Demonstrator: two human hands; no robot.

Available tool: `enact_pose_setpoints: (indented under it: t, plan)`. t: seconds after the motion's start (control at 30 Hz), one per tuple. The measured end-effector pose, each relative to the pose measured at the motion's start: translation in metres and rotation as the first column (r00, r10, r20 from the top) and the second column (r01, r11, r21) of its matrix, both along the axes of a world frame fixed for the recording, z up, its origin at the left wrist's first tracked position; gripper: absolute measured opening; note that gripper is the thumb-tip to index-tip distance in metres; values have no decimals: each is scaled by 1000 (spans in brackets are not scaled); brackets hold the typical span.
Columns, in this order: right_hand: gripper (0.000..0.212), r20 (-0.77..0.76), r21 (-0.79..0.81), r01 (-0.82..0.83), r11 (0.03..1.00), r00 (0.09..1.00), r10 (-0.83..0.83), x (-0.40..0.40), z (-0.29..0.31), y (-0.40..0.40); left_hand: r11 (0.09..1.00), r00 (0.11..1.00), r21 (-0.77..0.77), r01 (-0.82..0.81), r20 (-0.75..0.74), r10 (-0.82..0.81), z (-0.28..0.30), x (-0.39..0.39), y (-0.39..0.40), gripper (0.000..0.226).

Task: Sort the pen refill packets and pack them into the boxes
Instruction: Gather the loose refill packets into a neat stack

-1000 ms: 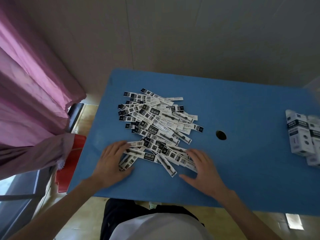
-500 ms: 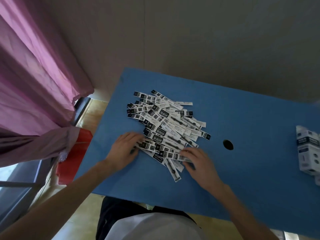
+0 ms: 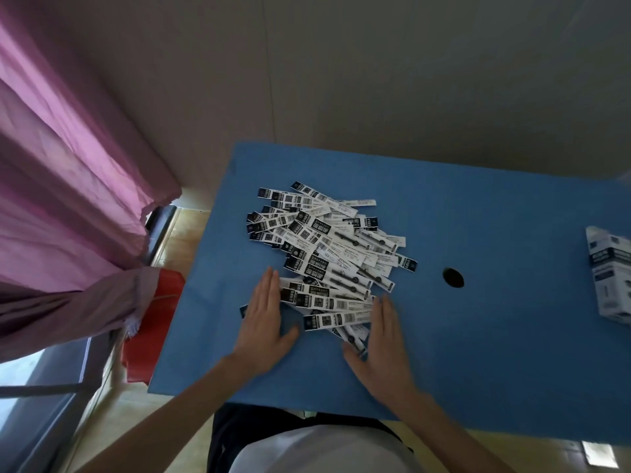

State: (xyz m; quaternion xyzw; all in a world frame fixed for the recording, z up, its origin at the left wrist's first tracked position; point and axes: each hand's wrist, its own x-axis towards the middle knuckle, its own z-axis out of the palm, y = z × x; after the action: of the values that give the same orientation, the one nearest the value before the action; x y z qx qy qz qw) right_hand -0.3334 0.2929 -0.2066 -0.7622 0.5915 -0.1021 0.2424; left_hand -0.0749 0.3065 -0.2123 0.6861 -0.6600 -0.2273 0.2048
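Note:
A loose pile of several black-and-white pen refill packets (image 3: pixel 327 247) lies on the blue table (image 3: pixel 478 353), left of its middle. My left hand (image 3: pixel 264 322) lies flat with straight fingers against the left ends of the nearest packets. My right hand (image 3: pixel 384 343) lies flat the same way against their right ends, with a few packets (image 3: pixel 336 319) between the two hands. One packet end pokes out left of my left hand. White boxes with dark labels (image 3: pixel 611 271) stand at the table's right edge, partly cut off by the frame.
A round hole (image 3: pixel 453 277) in the tabletop lies right of the pile. A pink curtain (image 3: pixel 68 199) hangs at the left, with a red object (image 3: pixel 150 322) on the floor beside the table. A wall stands behind the table.
Both hands have gone from curled over the near packets to flat with straight fingers, bracketing the nearest packets from left and right. The view has shifted, so the pile sits lower right.

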Motion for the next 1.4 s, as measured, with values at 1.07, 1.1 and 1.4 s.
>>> enact_pose_setpoints:
  t: [1.07, 1.1, 1.4]
  plan:
    - [105, 317, 156, 310, 938, 883, -345, 30, 18, -31, 996, 995, -76, -46, -94, 38, 16, -39, -31, 137]
    - [104, 335, 159, 300, 941, 880, -337, 25, 18, -32, 994, 995, -85, -65, -76, 59, 14, -36, -29, 134]
    - [106, 42, -3, 399, 917, 916, -398, -9, 9, -75, 990, 970, 70, -122, 220, 104, 5, -21, -31, 129]
